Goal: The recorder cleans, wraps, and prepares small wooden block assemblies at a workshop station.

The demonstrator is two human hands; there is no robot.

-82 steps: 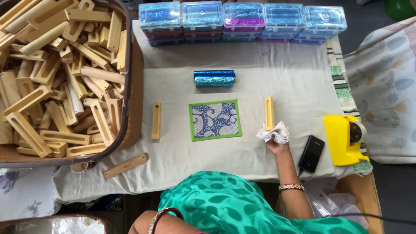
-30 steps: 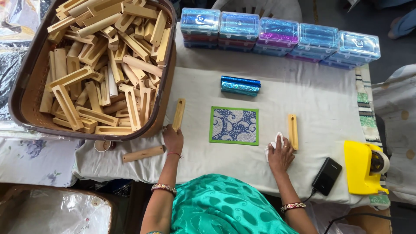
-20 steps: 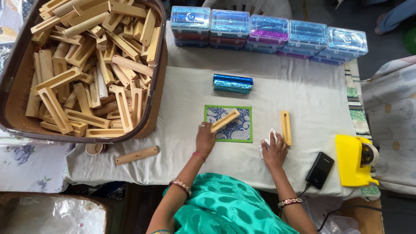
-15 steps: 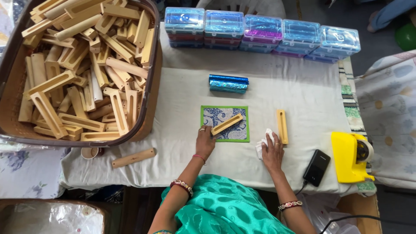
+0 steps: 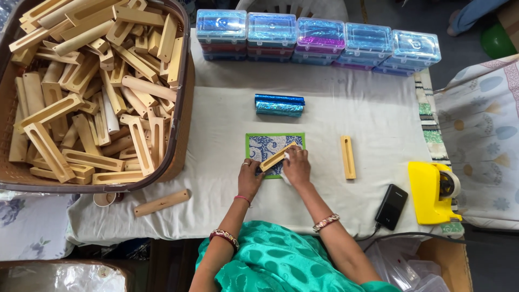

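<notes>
both grips closed on wooden holder (image 5: 277, 157)

The single head-worn camera looks almost straight down from well above the cloth-covered surface (image 5: 335, 200), taking in its whole width.

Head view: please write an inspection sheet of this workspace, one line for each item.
Surface: table covered with a pale cloth.
Job's things: slotted wooden piece lying slanted on a green-edged blue patterned mat.
Clutter: large basket full of similar wooden pieces; one wooden piece right of the mat, another near the front edge; blue foil roll; row of clear plastic boxes; yellow tape dispenser; black phone-like device.
Grippers: left hand at the piece's lower end; right hand pressing something white at its upper end.
Cables: dark cable from the device along the front edge.
Surroundings: patterned cloth on the right.
</notes>
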